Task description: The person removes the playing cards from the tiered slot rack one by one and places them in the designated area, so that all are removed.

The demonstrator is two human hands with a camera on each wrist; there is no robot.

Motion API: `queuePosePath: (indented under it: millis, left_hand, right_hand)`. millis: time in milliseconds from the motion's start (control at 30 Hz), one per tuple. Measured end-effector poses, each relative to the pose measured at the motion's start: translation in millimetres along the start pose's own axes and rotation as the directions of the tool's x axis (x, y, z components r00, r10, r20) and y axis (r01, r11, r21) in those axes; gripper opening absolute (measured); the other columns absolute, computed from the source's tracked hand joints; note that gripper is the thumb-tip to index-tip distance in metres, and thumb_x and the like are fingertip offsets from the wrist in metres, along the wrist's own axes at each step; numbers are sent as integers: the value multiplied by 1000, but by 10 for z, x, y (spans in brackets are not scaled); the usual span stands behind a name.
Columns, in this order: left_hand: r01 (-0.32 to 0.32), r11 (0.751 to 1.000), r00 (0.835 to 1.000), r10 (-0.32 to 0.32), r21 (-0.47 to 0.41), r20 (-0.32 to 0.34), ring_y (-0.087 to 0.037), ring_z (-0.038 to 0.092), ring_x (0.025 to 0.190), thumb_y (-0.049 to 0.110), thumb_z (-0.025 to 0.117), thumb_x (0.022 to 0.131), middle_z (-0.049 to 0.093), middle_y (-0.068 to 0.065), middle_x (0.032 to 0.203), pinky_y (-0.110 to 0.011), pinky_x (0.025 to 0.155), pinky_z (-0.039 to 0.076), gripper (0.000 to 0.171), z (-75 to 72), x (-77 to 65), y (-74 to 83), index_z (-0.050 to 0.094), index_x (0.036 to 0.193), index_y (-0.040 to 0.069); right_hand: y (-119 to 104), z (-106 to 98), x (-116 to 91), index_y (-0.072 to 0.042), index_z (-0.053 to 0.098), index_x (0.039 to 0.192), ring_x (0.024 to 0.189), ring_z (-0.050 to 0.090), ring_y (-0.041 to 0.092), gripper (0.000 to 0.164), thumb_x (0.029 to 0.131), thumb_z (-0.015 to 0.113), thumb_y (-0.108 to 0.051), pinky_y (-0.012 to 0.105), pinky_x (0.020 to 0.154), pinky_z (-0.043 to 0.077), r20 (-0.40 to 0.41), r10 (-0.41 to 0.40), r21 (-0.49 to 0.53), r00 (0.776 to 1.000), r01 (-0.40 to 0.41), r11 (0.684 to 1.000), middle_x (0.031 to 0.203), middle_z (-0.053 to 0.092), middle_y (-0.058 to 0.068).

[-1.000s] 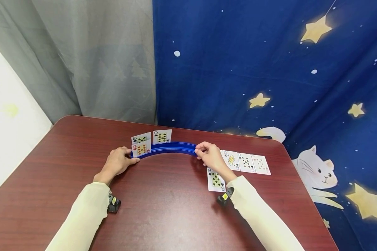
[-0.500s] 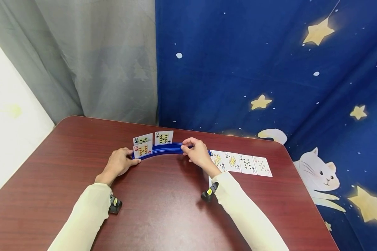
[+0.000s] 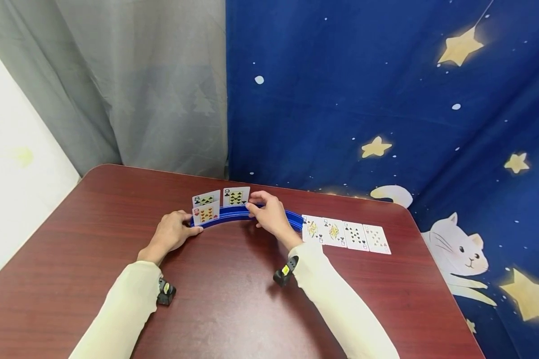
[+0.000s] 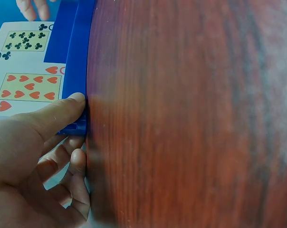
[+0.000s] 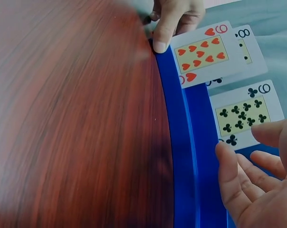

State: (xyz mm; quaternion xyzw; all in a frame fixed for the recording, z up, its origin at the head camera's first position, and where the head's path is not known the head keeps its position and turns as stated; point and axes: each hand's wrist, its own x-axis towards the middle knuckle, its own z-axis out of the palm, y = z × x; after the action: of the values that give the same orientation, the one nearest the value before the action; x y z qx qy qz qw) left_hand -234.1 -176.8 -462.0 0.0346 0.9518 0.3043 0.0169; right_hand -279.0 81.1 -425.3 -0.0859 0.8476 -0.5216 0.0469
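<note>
A curved blue card holder point(image 3: 233, 214) stands on the table. My left hand point(image 3: 170, 232) grips its left end, the thumb on the front face and the fingers curled behind. In the holder's left part stand the nine of hearts point(image 5: 203, 54) in front and the eight of clubs point(image 3: 206, 198) behind it. To their right, the nine of clubs point(image 5: 243, 116) leans in the rear slot. My right hand point(image 3: 271, 217) is at this card's right edge with its fingers spread and apart; one fingertip appears to touch the card's face in the right wrist view.
Right of the holder, face-up playing cards lie in a row on the brown table point(image 3: 233, 299): two picture cards point(image 3: 323, 230), a black-suited card point(image 3: 355, 236) and a red-suited card point(image 3: 377, 239). Curtains hang behind the table's far edge.
My right hand has slid left along the holder, from its right end to the nine of clubs. The left hand keeps its grip on the left end.
</note>
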Motion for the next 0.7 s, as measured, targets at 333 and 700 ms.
queuePosePath:
  millis: [333,700]
  left_hand:
    - [2,1000,1000,-2,2,4,-35,57,94,25,73,90,63,-25,114,-51,87,46,50,11,17,-5,63,124,-11]
    - [7,1000,1000,-7,-9,-7,-38,56,98,25,75,89,62,-26,116,-52,88,45,52,6,6,-12,62,125,-11]
  right_hand:
    - [-33,67,39,-7,69,111,81,74,30,18,94,67,-14,28,50,54,-31,-41,-41,999,40,998,103,74,14]
    - [-20,7,40,-10,74,101,71,73,20,11,95,68,-16,30,50,55,-78,-44,-26,996,42,999,94,75,14]
